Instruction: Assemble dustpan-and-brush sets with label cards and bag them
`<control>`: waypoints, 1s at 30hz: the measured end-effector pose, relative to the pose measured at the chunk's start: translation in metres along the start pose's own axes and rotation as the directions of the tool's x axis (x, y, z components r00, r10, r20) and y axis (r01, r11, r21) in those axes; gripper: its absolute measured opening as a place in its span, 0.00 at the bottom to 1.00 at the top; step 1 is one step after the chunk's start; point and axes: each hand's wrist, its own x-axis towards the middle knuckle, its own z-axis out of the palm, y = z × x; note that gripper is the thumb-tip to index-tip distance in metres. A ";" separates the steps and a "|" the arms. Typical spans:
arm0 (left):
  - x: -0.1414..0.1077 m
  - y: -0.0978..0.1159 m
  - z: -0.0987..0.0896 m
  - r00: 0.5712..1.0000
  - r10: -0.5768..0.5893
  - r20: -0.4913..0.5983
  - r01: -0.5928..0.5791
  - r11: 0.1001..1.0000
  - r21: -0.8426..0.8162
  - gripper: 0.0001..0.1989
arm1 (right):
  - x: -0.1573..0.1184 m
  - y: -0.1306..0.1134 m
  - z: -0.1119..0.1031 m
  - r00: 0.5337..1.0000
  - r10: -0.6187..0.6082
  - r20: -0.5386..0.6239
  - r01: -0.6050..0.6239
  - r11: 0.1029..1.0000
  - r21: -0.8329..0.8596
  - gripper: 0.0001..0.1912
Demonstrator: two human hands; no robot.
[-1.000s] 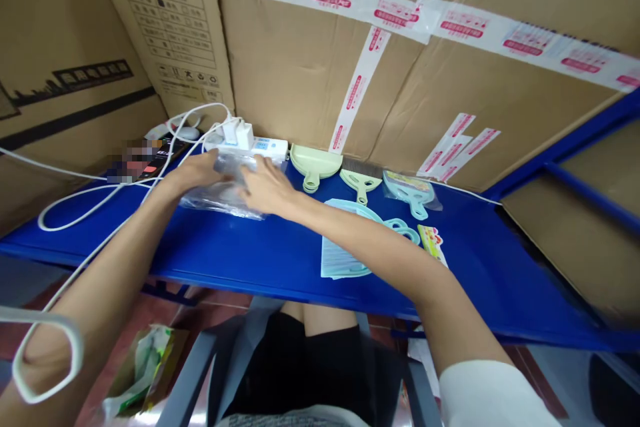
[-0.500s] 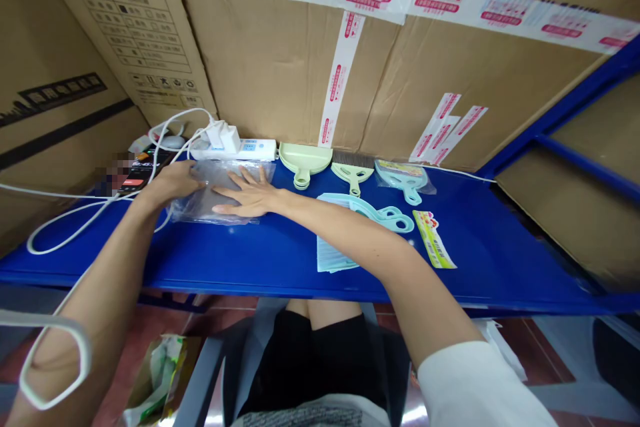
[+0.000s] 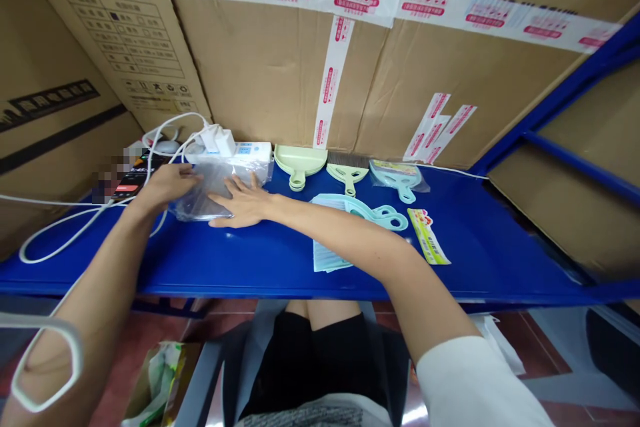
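A clear plastic bag (image 3: 200, 203) lies on the left part of the blue table, its far edge against the power strip (image 3: 253, 150). My right hand (image 3: 245, 203) is open on the bag, palm down with fingers spread. At the bag's left side is my left hand (image 3: 173, 183), its fingers stretched over the edge, touching the plastic. Under my right forearm lies a light blue dustpan (image 3: 373, 210) with ribbed blue pieces (image 3: 327, 250), partly hidden by the arm. To its right is a yellow-green label card (image 3: 429, 237).
Along the back stand a pale green dustpan (image 3: 300, 163), a green hand brush (image 3: 349, 173) and a bagged blue brush set (image 3: 397, 180). A phone (image 3: 133, 180) and white cables (image 3: 57, 250) lie at left. Cardboard walls (image 3: 260, 73) enclose the table (image 3: 250, 267).
My right hand has slid slightly toward me across the bag. The fingers of my left hand have straightened a little. The view has shifted slightly.
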 end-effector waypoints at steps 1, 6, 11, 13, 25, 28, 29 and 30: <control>-0.001 0.002 -0.001 1.000 0.014 0.015 -0.014 0.999 0.028 0.31 | 0.000 0.001 -0.001 1.000 0.007 0.007 -0.007 1.000 -0.002 0.46; -0.001 0.003 -0.002 0.998 0.050 0.033 -0.054 0.989 0.138 0.34 | -0.006 0.005 -0.015 0.999 0.003 -0.040 0.000 0.997 0.073 0.47; -0.004 -0.001 -0.003 0.980 0.167 -0.109 -0.139 0.963 0.230 0.23 | -0.051 0.024 -0.065 0.975 0.000 -0.221 0.034 0.988 0.149 0.37; -0.011 0.003 -0.005 0.953 0.229 -0.199 -0.186 0.959 0.213 0.21 | -0.091 0.038 -0.092 0.956 0.010 -0.292 0.042 0.984 0.173 0.28; -0.060 0.153 -0.028 0.524 0.558 -0.644 -0.713 0.700 0.026 0.11 | -0.307 0.079 -0.111 0.977 0.029 0.210 -0.097 0.943 0.318 0.22; -0.057 0.197 -0.012 0.430 0.636 -0.641 -0.815 0.579 0.028 0.11 | -0.305 0.075 -0.103 0.974 0.065 0.216 -0.110 0.973 0.202 0.17; -0.056 0.205 -0.005 0.408 0.657 -0.634 -0.840 0.542 0.021 0.11 | -0.304 0.073 -0.101 0.975 0.062 0.215 -0.101 0.979 0.176 0.14; -0.056 0.210 0.003 0.400 0.674 -0.622 -0.855 0.518 0.012 0.11 | -0.304 0.071 -0.099 0.976 0.053 0.210 -0.089 0.982 0.166 0.12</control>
